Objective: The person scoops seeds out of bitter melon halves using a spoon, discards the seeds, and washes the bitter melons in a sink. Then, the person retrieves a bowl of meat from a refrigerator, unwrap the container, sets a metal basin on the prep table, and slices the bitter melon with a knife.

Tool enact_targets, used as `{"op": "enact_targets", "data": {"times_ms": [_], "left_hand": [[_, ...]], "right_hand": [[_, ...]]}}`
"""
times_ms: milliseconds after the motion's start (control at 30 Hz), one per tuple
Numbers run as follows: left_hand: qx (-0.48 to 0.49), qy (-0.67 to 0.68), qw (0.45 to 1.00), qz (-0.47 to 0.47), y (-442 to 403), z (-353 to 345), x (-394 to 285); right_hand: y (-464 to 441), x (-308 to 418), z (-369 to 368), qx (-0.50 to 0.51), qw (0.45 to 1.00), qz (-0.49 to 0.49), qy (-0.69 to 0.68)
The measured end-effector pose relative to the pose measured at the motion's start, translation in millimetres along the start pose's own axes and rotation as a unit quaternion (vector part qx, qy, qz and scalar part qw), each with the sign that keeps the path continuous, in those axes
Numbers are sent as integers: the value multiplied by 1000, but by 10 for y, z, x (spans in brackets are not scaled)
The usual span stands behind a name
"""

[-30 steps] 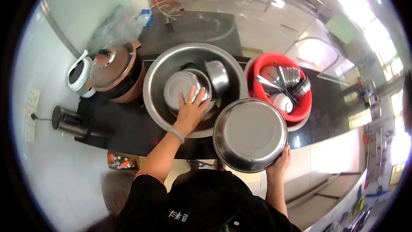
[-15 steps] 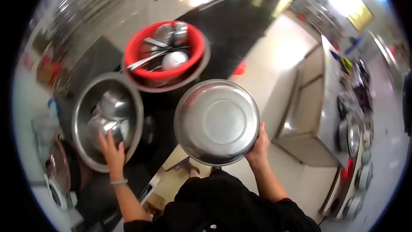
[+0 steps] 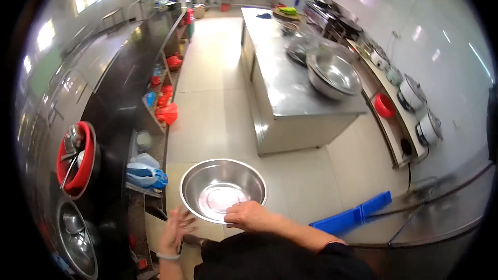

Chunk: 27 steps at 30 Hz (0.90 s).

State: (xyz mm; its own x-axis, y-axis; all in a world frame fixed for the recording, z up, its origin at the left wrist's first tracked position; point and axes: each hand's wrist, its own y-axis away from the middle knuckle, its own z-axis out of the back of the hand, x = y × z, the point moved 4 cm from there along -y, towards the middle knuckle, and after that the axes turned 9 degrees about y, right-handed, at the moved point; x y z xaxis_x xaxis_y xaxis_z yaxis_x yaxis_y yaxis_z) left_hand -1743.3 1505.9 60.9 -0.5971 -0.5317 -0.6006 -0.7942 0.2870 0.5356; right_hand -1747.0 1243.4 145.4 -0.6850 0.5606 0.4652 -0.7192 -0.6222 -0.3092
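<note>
My right hand grips the near rim of a steel basin, which hangs above the floor with its hollow side up and nothing in it. Just left of that basin, my left hand has its fingers spread and holds nothing. On the dark counter at the left stands a red basin with metal bowls and utensils inside. Nearer to me is a large steel basin with smaller metal bowls in it.
Ahead on the right, a steel table carries stacked metal basins. Shelves under the left counter hold red bags and a blue package. Pots line the right wall shelf; a blue object is low at the right.
The view has swung right, away from the counter. My left hand has left the bowls in the large basin. The basin in my right hand has turned from underside up to hollow side up.
</note>
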Motion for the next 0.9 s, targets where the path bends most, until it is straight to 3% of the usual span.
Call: {"op": "enact_targets", "data": {"times_ms": [67,167,267,333,433,500,567,633,767,900], "left_hand": [[77,117,984,110,-395,-714,582],[88,-19,990,113,-792,-1553,1185],[118,-22,983,138,-1240,-2239,1620],[115,0,975,190,-1586,-2646,1785],[119,31,964,237,-2102,-3463,1991],[127,27,961,245,-2536,-3870,2192],[172,1,958,231,-3135,-4224,2438],[209,-10,949,238,-3241,-5130,2512],[306,-70,909,273,-3692,-6678,3018],[386,-196,845,314,-4065,-8024,3742]], "right_hand": [[529,-196,371,85,993,26,76],[1223,-514,998,86,978,15,188],[1792,-894,1571,58,963,-17,262],[2099,-1136,2111,-195,926,-84,313],[2883,-1819,2682,-332,826,-258,375],[3560,-2258,3027,-337,746,-412,400],[4315,-2578,3256,-347,668,-544,371],[5135,-2805,3268,-366,607,-622,332],[6408,-3140,3140,-480,462,-739,97],[6787,-3538,3288,-505,442,-738,73]]}}
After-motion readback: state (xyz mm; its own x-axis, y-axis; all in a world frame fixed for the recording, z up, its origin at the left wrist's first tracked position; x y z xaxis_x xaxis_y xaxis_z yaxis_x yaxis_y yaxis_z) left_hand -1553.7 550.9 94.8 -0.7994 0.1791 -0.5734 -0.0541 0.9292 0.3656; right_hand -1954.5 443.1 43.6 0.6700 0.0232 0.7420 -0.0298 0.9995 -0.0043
